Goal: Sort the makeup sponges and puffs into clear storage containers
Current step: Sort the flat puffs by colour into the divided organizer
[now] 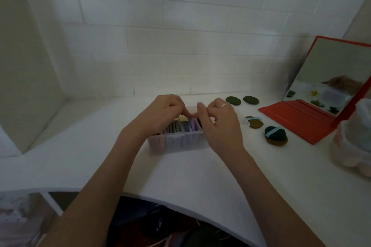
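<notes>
My left hand [160, 113] sits centre frame over the back of the clear container [178, 142], fingers curled down into the row of puffs [181, 125] standing on edge inside. I can't tell if I'm actually pinching one or just parting them; fingertips are hidden behind each other. The container is mid-frame on the white counter [180, 176], packed with grey, lilac and pale yellow puffs, upright and tight together.

My right hand [217, 124] is just right of the left, over the container's right end, thumb and forefinger curled toward the lilac puff [192, 122]. It looks like a light pinch on its top edge, but that's blurred, so I can't say for sure.

Handling guess: these are soft, very light and squashy, not fragile or slippery. Best taken by the top rim with two fingertips, or by the strap where there is one. Packed this tight, they probably need one hand to spread a gap while the other slides a puff in.

Right of the container, puffs are waiting loose: two dark green puffs [242, 100] near the wall, a brown strapped puff [255, 122], and a dark green strapped puff [274, 132] resting on another brown one. At far right are a red folding mirror [329, 78] and a lumpy clear tub [355, 146] at the frame edge.
</notes>
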A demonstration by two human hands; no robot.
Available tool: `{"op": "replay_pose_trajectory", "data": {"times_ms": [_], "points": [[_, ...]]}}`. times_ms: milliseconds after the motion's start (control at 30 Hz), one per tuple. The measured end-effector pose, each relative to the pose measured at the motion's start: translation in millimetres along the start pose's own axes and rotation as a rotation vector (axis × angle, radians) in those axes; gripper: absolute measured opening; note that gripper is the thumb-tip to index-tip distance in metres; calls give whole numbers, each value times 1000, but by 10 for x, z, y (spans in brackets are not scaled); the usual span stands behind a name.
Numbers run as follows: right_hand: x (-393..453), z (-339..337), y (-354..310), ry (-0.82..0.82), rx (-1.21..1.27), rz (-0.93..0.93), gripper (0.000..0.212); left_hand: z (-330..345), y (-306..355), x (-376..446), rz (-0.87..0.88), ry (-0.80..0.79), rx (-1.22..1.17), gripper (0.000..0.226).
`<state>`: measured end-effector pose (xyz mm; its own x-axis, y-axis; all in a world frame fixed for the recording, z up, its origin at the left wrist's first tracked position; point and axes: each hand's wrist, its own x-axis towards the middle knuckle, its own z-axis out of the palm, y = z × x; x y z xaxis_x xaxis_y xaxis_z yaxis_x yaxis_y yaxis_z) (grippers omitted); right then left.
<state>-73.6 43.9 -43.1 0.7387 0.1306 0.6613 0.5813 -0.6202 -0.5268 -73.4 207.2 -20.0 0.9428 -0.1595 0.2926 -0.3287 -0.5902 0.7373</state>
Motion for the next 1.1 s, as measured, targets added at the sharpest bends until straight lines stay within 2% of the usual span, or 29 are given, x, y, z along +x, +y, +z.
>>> {"op": "replay_pose_trajectory", "data": {"times_ms": [67, 200, 333, 500, 633, 733, 833, 933, 1000, 1100], "points": [[-15, 13, 13, -30, -86, -15, 58, 4, 13, 4, -20, -7, 17, 28], [-8, 49, 18, -34, -207, -85, 60, 5, 42, -9, -19, -71, 66, 30], [-28, 27, 61, 50, -94, -120, 57, -29, 42, -66, -13, 0, -9, 37], [-13, 48, 121, -31, -90, -118, 61, -13, 72, -73, -51, -33, -24, 34], [4, 85, 98, -133, -227, -154, 58, -10, 96, -84, -24, -85, 59, 31], [0, 45, 135, -177, -165, -167, 57, -22, 110, -85, -3, -88, 56, 33], [-14, 19, 168, -96, -92, -170, 54, -19, 129, -79, 3, -103, 99, 37], [-14, 33, 202, -139, -154, -174, 51, -4, 134, -60, -11, -109, 131, 36], [1, 30, 209, -143, -101, -179, 51, -11, 129, -53, -32, -120, 135, 36], [69, -98, 271, 36, 54, -119, 43, -17, 100, -46, -53, -152, 109, 38]]}}
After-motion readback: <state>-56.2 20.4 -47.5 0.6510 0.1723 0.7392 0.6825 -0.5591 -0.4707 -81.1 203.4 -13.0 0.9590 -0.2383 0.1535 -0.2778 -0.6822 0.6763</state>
